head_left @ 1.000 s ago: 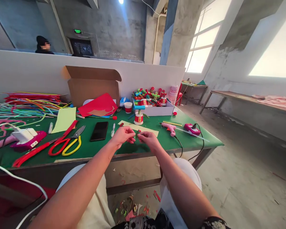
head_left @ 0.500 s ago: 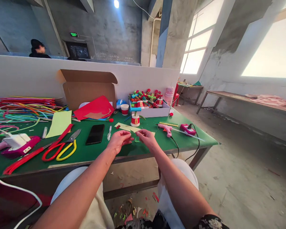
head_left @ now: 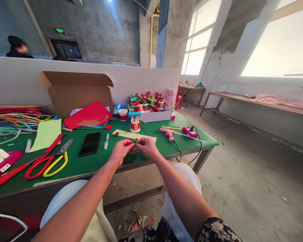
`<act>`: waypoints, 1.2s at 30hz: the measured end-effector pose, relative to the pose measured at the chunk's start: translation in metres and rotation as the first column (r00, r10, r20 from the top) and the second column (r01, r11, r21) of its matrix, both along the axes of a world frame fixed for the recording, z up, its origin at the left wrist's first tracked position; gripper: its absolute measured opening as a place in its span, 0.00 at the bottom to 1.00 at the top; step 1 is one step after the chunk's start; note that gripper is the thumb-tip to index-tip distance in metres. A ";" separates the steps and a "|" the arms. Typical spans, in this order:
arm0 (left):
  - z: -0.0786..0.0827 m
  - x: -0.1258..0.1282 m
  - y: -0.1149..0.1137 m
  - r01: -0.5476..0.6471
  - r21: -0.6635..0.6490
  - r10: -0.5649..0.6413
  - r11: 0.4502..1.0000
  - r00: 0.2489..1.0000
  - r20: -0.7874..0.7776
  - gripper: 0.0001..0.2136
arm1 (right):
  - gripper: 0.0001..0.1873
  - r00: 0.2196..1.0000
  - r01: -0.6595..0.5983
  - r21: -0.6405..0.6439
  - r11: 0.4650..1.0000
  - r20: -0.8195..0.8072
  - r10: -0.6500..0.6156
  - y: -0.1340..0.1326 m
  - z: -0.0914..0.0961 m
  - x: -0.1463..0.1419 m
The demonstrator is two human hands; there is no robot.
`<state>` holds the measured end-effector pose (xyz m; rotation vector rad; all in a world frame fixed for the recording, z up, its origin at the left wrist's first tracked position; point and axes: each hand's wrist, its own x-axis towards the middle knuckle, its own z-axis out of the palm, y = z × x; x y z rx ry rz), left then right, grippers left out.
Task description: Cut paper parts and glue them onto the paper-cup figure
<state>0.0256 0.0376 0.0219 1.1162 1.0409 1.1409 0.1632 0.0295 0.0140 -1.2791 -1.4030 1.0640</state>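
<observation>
My left hand (head_left: pixel 121 150) and my right hand (head_left: pixel 146 147) meet over the front edge of the green table (head_left: pixel 96 161), fingers pinched together on a small red and green craft piece (head_left: pixel 135 146). A pale yellow paper strip (head_left: pixel 133 135) lies just beyond them. Behind it stands a red and white paper cup figure (head_left: pixel 135 123) with a blue top. A black phone (head_left: pixel 90 144) and a white pen (head_left: pixel 106 140) lie to the left of my hands.
Red and yellow scissors (head_left: pixel 46 162) and coloured pipe cleaners (head_left: pixel 12 117) lie at the left. An open cardboard box (head_left: pixel 78 90), red paper (head_left: pixel 89 114), a white tray of finished figures (head_left: pixel 151 107) and a pink glue gun (head_left: pixel 168 133) are further back. A person sits beyond the partition.
My hands have drawn closer together on the small piece. The view has swung to the right, so the table's things sit further left in the picture.
</observation>
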 end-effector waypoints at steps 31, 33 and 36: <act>0.006 -0.009 -0.006 -0.064 -0.014 0.064 0.998 0.996 0.060 0.11 | 0.11 0.810 0.587 -0.170 0.792 0.118 -0.575 0.014 0.025 0.144; 0.006 -0.011 -0.006 -0.091 -0.013 0.091 0.996 0.993 0.077 0.12 | 0.07 0.833 0.542 -0.138 0.829 -0.045 -0.552 0.010 0.029 0.134; 0.004 -0.013 -0.006 -0.113 -0.005 0.112 0.994 0.988 0.105 0.13 | 0.04 0.856 0.439 -0.120 0.891 -0.245 -0.455 0.010 0.035 0.119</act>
